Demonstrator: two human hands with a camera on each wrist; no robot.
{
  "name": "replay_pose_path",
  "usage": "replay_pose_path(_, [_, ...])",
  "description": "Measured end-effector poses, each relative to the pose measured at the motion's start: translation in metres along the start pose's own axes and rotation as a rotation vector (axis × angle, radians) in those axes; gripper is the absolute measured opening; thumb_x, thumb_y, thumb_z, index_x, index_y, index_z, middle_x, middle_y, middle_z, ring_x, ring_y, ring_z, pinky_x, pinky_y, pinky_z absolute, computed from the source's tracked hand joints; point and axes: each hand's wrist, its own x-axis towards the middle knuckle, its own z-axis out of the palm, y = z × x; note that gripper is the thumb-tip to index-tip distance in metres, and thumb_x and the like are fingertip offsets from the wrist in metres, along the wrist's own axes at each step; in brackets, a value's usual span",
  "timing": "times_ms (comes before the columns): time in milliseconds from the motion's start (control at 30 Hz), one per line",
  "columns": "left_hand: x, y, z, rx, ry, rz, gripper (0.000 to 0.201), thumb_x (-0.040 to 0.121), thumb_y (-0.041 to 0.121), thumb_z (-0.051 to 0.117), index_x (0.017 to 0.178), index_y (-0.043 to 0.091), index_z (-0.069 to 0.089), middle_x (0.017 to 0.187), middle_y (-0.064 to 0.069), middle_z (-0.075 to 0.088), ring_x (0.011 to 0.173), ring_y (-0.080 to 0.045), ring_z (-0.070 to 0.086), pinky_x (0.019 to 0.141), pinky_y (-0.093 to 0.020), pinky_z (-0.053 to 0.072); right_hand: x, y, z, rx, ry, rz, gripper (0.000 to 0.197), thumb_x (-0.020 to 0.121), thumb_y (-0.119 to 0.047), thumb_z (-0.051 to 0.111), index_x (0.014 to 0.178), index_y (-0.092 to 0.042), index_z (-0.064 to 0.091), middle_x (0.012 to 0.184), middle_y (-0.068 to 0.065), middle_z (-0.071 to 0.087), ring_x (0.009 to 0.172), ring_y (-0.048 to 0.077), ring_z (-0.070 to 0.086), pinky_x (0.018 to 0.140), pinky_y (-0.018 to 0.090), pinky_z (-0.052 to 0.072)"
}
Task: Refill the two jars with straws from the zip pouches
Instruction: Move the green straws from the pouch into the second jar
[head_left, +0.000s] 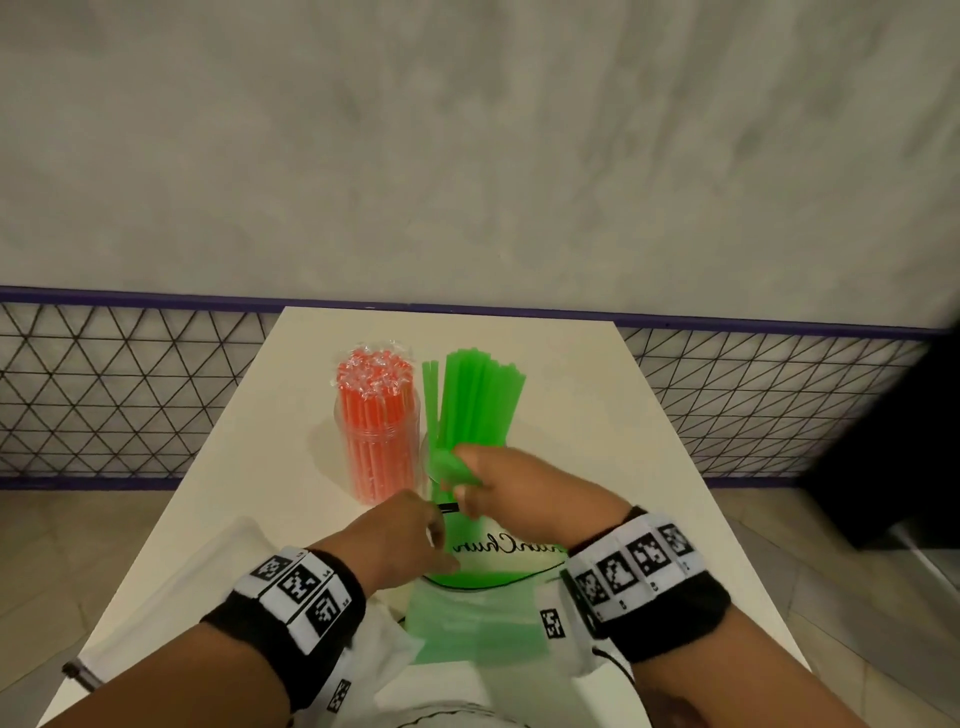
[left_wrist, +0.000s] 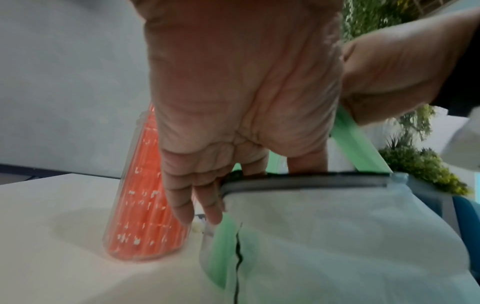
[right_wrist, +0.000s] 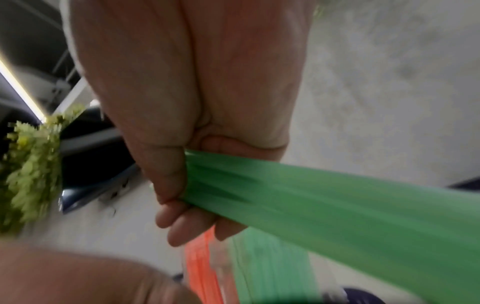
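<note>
My right hand (head_left: 467, 480) grips a bundle of green straws (head_left: 480, 397) near their lower ends, and they fan upward just right of the orange jar. The fist around the green straws (right_wrist: 324, 197) fills the right wrist view. A clear jar (head_left: 430, 470) stands mostly hidden behind that hand. A jar packed with wrapped orange straws (head_left: 375, 431) stands upright to its left. My left hand (head_left: 431, 540) holds the mouth of a white zip pouch (head_left: 478, 618) with green straws inside. Its fingers (left_wrist: 192, 205) hook over the pouch's dark zip edge (left_wrist: 306, 182).
A second white pouch (head_left: 171, 592) lies flat at the table's (head_left: 649, 467) near left. A wire mesh fence with a purple rail (head_left: 130, 395) runs behind the table. A dark object (head_left: 893, 457) stands to the right of the table.
</note>
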Motion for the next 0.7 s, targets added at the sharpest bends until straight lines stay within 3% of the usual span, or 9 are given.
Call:
replay_pose_path(67, [-0.001,0.004,-0.006,-0.062,0.071,0.021,0.027,0.077,0.049,0.075,0.074,0.026,0.062,0.096,0.006,0.055,0.081,-0.011,0.056,0.065,-0.026,0.044,0.000,-0.006,-0.019,0.121,0.141,0.002,0.022,0.101,-0.022,0.049,0.122,-0.020,0.054,0.090,-0.016,0.059,0.090,0.006,0.055,0.077,0.019,0.044])
replay_pose_path(133, [-0.003,0.007,-0.011,-0.073,0.225,0.012,0.035,0.079,0.050,0.071,0.066,0.024,0.053,0.077,0.005,0.055,0.067,-0.012,0.053,0.057,-0.027,0.040,0.000,-0.012,-0.037,0.260,0.321,-0.057,0.016,0.100,-0.023,0.051,0.115,-0.023,0.055,0.082,-0.014,0.061,0.086,0.008,0.060,0.087,0.034,0.049])
replay_pose_path(200, [-0.004,0.012,-0.015,-0.101,0.417,0.002,0.036,0.081,0.050,0.069,0.070,0.023,0.049,0.073,0.004,0.054,0.063,-0.012,0.051,0.056,-0.030,0.042,-0.001,-0.020,-0.053,0.443,0.525,-0.144,0.010,0.100,-0.017,0.050,0.103,-0.024,0.055,0.080,-0.009,0.063,0.079,0.007,0.063,0.086,0.034,0.051])
replay_pose_path(233, [-0.005,0.015,-0.017,-0.119,0.482,0.027,0.032,0.082,0.048,0.069,0.076,0.024,0.050,0.081,0.004,0.055,0.067,-0.012,0.053,0.059,-0.030,0.045,-0.001,-0.023,-0.060,0.531,0.626,-0.175,0.011,0.100,-0.014,0.048,0.101,-0.023,0.054,0.079,-0.007,0.063,0.078,0.007,0.063,0.084,0.031,0.051])
replay_pose_path(300, [-0.005,0.021,-0.018,-0.101,0.498,0.103,0.026,0.086,0.043,0.068,0.101,0.026,0.056,0.115,0.003,0.055,0.090,-0.014,0.058,0.072,-0.027,0.048,0.004,-0.026,-0.066,0.663,0.809,-0.227,0.015,0.100,-0.011,0.046,0.099,-0.023,0.053,0.078,-0.006,0.062,0.079,0.010,0.065,0.086,0.035,0.053])
replay_pose_path(367, [-0.003,0.023,-0.015,-0.057,0.462,0.145,0.042,0.089,0.039,0.066,0.127,0.022,0.056,0.138,0.002,0.042,0.109,-0.015,0.054,0.089,-0.023,0.044,0.012,-0.025,-0.064,0.702,0.947,-0.244,0.017,0.098,-0.011,0.045,0.096,-0.026,0.051,0.076,-0.010,0.061,0.080,0.014,0.064,0.090,0.044,0.053])
replay_pose_path(500, [0.003,0.023,-0.013,-0.029,0.501,0.174,0.032,0.093,0.035,0.062,0.120,0.017,0.064,0.130,0.003,0.041,0.099,-0.006,0.042,0.085,-0.015,0.035,0.022,-0.017,-0.053,0.678,1.086,-0.229,0.015,0.100,-0.008,0.044,0.099,-0.023,0.049,0.080,-0.009,0.059,0.078,0.009,0.063,0.086,0.039,0.054])
replay_pose_path(700, [0.013,0.021,-0.014,0.015,0.531,0.203,0.028,0.094,0.033,0.061,0.115,0.016,0.067,0.111,0.006,0.041,0.094,-0.008,0.043,0.079,-0.017,0.034,0.028,-0.010,-0.040,0.710,1.169,-0.219,0.016,0.101,-0.010,0.044,0.098,-0.024,0.048,0.082,-0.006,0.058,0.076,0.009,0.063,0.078,0.027,0.052])
